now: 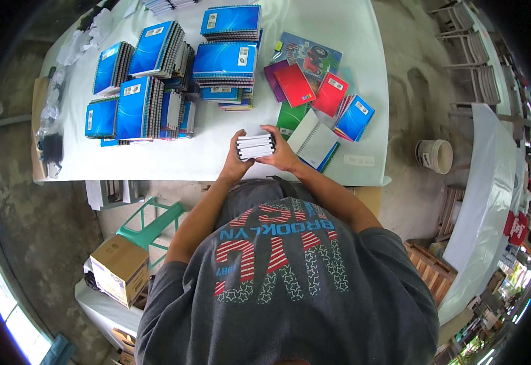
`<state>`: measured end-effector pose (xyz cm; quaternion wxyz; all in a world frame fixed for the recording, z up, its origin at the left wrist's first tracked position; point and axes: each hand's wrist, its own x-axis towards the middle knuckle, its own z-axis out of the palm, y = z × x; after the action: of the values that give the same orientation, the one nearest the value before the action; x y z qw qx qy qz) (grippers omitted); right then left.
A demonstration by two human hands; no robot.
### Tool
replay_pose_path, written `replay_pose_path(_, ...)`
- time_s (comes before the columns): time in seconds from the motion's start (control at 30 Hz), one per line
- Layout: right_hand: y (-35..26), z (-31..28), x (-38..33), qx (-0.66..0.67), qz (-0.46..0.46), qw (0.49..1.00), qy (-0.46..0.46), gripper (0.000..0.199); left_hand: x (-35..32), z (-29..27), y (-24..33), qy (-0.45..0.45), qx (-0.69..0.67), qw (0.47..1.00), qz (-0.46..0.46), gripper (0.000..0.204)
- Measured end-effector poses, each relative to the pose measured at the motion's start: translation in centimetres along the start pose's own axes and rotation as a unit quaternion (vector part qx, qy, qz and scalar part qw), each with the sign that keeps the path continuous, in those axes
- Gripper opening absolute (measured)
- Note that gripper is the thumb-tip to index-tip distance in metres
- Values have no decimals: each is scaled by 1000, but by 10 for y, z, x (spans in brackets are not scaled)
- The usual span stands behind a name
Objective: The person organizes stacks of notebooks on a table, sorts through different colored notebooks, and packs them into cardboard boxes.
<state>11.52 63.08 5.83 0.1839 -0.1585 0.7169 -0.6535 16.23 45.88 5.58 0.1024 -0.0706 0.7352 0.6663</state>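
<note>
Between my two hands I hold a small stack of spiral notebooks [256, 146] over the front edge of the white table [150, 163]. White page edges and dark bindings at the stack's ends face up toward me. My left hand [235, 159] grips its left end, and my right hand [283, 153] wraps round the right end, fingertips on the far side. Close to my right hand lie a pale spiral notebook [317, 143], back side up, and a green notebook [291, 117]. Beyond them are red notebooks [294, 85] and a small stack of blue ones [357, 117].
Tall stacks of blue spiral notebooks [133, 109] fill the table's left and middle. A picture-covered notebook [308, 56] lies behind the red ones. Below the table's left side stand a green stool [150, 222] and a cardboard box [119, 267]. A white bucket [434, 156] stands at right.
</note>
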Motion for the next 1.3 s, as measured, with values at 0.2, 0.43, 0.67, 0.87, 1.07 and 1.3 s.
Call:
replay_pose_path(0.2, 15, 1, 0, -20, 17, 1000, -13, 76, 3, -1, -7, -19, 13, 1000, -12, 74)
replay_pose_path(0.43, 15, -3, -2, -50, 65, 997, 12, 56, -3, 0, 1, 17, 85, 996, -36, 56)
replay_pose_path(0.67, 17, -7, -6, -76, 70, 995, -13, 55, -2, -5, -11, 9, 49, 999, -24, 54)
replay_pose_path(0.87, 41, -11, -12, -123, 21, 991, -39, 56, 3, 0, -5, -12, 95, 995, 19, 50)
replay_pose_path(1.07, -15, -43, -24, -478, -150, 865, -19, 60, -14, -23, -13, 18, 96, 994, -41, 49)
replay_pose_path(1.3, -29, -54, -58, -472, 121, 871, -56, 46, -25, -30, 5, 79, 51, 993, -65, 49)
